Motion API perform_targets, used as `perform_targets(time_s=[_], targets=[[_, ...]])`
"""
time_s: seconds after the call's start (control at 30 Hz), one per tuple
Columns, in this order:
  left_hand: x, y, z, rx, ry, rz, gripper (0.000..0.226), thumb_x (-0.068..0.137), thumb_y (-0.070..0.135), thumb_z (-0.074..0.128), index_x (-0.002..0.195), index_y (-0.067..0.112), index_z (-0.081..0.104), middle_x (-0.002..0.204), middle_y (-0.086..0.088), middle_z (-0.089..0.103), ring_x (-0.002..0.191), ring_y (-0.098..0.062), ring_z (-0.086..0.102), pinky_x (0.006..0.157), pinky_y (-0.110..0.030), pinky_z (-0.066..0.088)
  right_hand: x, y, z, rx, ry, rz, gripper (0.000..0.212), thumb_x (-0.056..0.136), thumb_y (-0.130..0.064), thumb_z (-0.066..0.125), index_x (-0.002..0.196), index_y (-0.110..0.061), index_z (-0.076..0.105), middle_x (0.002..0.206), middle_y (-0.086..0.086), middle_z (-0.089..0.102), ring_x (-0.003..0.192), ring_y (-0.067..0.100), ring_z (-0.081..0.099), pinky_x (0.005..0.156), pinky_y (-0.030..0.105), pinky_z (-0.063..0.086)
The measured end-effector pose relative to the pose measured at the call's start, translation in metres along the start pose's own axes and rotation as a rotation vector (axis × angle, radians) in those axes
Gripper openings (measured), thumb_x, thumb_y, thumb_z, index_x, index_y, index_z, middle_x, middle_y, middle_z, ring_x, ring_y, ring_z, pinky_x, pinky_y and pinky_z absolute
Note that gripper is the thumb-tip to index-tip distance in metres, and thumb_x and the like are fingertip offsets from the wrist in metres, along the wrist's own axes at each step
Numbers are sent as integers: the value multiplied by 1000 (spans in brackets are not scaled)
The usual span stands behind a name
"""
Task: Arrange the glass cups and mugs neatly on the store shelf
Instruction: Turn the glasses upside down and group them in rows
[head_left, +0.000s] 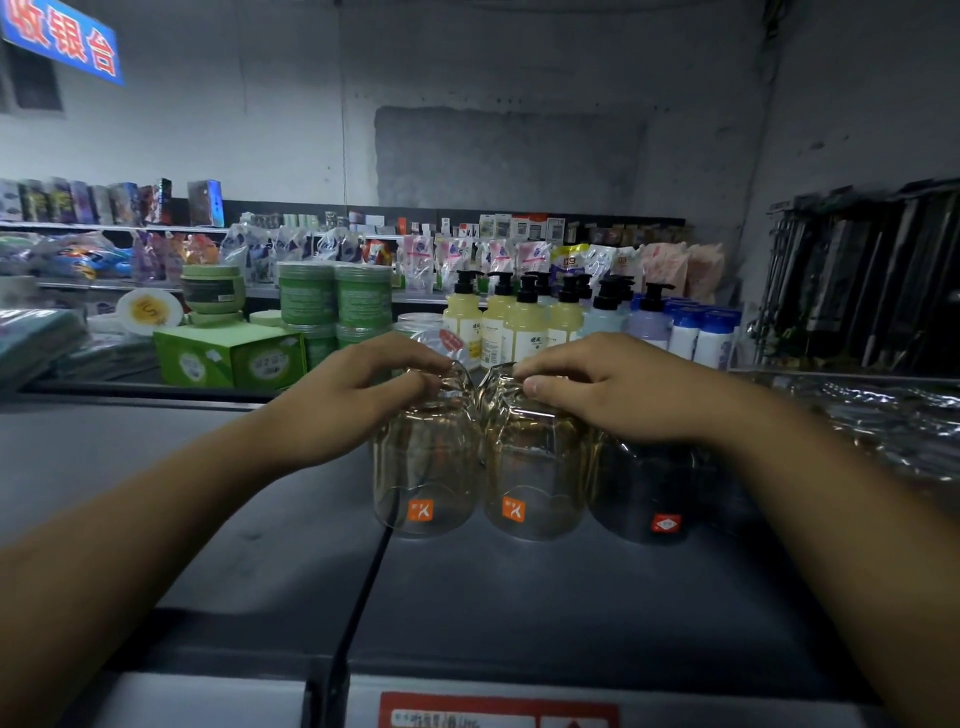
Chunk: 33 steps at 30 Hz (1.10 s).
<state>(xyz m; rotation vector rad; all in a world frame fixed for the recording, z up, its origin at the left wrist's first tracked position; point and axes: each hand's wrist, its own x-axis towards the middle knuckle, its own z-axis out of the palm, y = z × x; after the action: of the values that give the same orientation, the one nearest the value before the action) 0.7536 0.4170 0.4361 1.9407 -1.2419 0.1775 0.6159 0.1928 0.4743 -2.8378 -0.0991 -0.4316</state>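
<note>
Closest to the lens is the pale front lip of the shelf with a red-and-white price label (498, 714) on it. Beyond it lies the dark grey shelf surface (519, 597), split by a black seam (363, 597) that runs away from the camera. 3 clear glass cups stand in a row on this surface, each just beside the next. The left glass cup (423, 467) and the middle glass cup (530, 467) carry orange stickers low on their walls, while the right glass cup (644, 488) looks darker and carries a red sticker. The left hand (363, 395) has its fingers and thumb curled over the upper end of the left glass cup, gripping it. The right hand (597, 389) grips the top of the middle glass cup the same way, and its wrist covers part of the right glass cup. Shiny wrapped goods (893, 421) lie to the right. Behind the hands stand pump bottles (524, 317), stacked green jars (332, 301) and a green box (228, 358). Farther back are shelves of refill pouches (493, 260), a rack of dark hanging items (872, 280), a grey wall (493, 104) and a blue sign (67, 41) at upper left.
</note>
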Motion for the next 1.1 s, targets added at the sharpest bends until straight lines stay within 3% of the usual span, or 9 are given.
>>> perform_targets(time_s=[0.13,0.3,0.37,0.43,0.57,0.73,0.87,1.1], targets=[[5,17,-4,57,39,-28,24,95,41,63,117,34,71,114,19,70,105,7,65,100,-31,53,-3,0,-18,37,33,-17,34,102,-37,55,133,-26,64,120,-13,65,102,-2,59,92,21,46],[22,67,9,189,7,79,28,94,45,62,120,36,68,116,23,68,106,15,60,90,-21,50,-32,23,-74,9,205,22,33,98,-31,63,129,-23,66,123,-9,67,108,4,62,94,21,45],[32,86,26,238,-10,142,31,95,45,60,123,34,67,120,23,65,110,14,58,90,-17,48,-49,42,-81,-65,201,41,29,99,-25,62,128,-23,67,122,-10,67,101,-7,59,85,12,42],[44,99,46,313,-48,187,38,96,47,58,130,30,65,129,17,63,116,6,57,97,-23,49,-64,61,-80,-170,122,87,32,101,-22,59,133,-25,64,128,-9,64,96,-14,53,81,9,38],[69,114,81,443,-195,144,50,100,48,52,143,22,55,148,4,54,134,-13,50,111,-32,40,-74,89,-67,-317,-47,179,38,104,-25,51,141,-24,57,142,-4,58,114,8,54,94,25,40],[77,124,98,449,-290,103,40,104,38,48,134,16,64,138,-2,61,124,-20,56,108,-41,44,-73,95,-61,-239,-81,220,35,107,-23,41,129,-8,64,129,9,65,113,24,59,101,39,46],[77,128,99,443,-322,67,40,105,37,45,136,17,63,139,0,60,125,-17,55,109,-37,42,-73,99,-60,-219,-57,226,34,105,-23,42,121,-4,67,124,15,68,112,29,62,100,43,49],[78,126,101,448,-320,55,37,106,33,45,131,15,65,137,-2,61,124,-20,56,109,-44,42,-70,104,-58,-203,-45,230,35,104,-23,43,118,-2,66,121,17,68,111,32,62,98,45,50]])
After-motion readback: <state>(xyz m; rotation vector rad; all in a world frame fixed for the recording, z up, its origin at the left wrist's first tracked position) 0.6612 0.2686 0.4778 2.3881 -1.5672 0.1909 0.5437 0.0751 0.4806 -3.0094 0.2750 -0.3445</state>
